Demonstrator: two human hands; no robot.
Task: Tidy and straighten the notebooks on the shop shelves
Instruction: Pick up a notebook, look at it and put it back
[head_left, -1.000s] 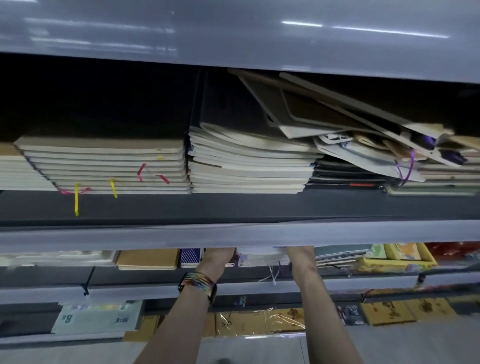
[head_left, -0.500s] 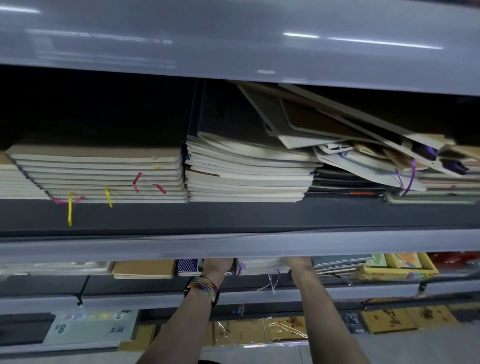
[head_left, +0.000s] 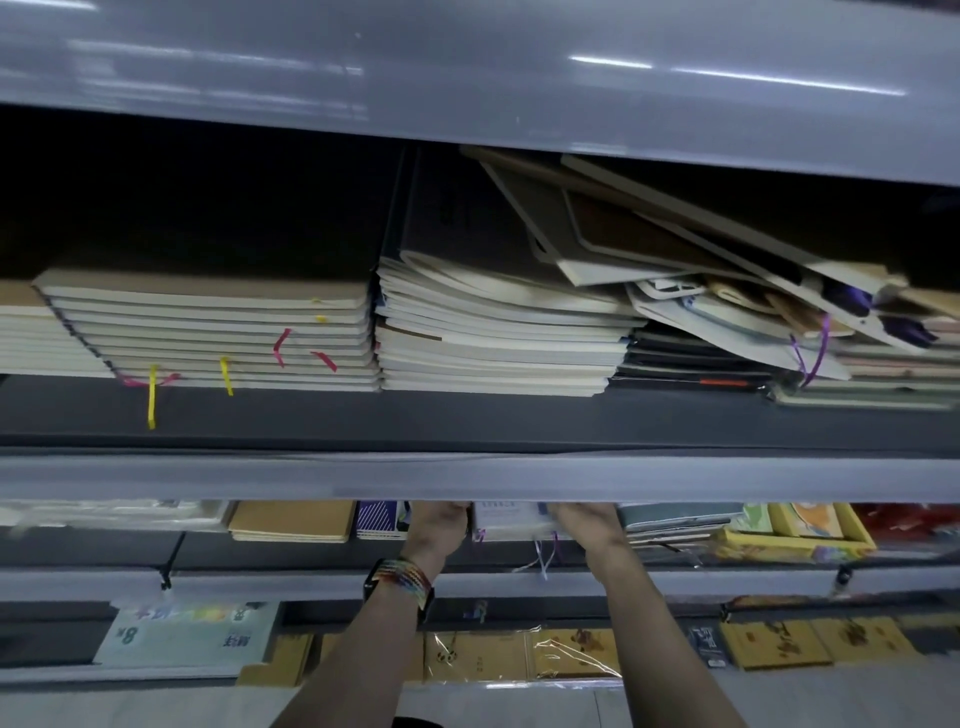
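Observation:
On the middle shelf a small stack of white notebooks (head_left: 506, 519) with purple ribbon markers lies between my hands. My left hand (head_left: 440, 525), with a coloured wristband, grips the stack's left side. My right hand (head_left: 587, 522) holds its right end, fingers curled over the top. The grey shelf lip (head_left: 467, 478) above hides the fingertips of both hands. On the upper shelf lie a neat cream stack (head_left: 218, 332), a bowed white stack (head_left: 493, 343) and a tumbled pile of notebooks (head_left: 727, 280) leaning to the right.
Beside my hands on the middle shelf are brown notebooks (head_left: 291, 522), a blue striped one (head_left: 379, 519), grey ones (head_left: 675, 522) and a yellow tray (head_left: 800, 535). The bottom shelf holds wrapped yellow books (head_left: 519, 657) and a pale pad (head_left: 187, 634).
The view has tilted, so the shelves sit lower in frame. Both hands stay at the white stack and show a little more below the shelf lip.

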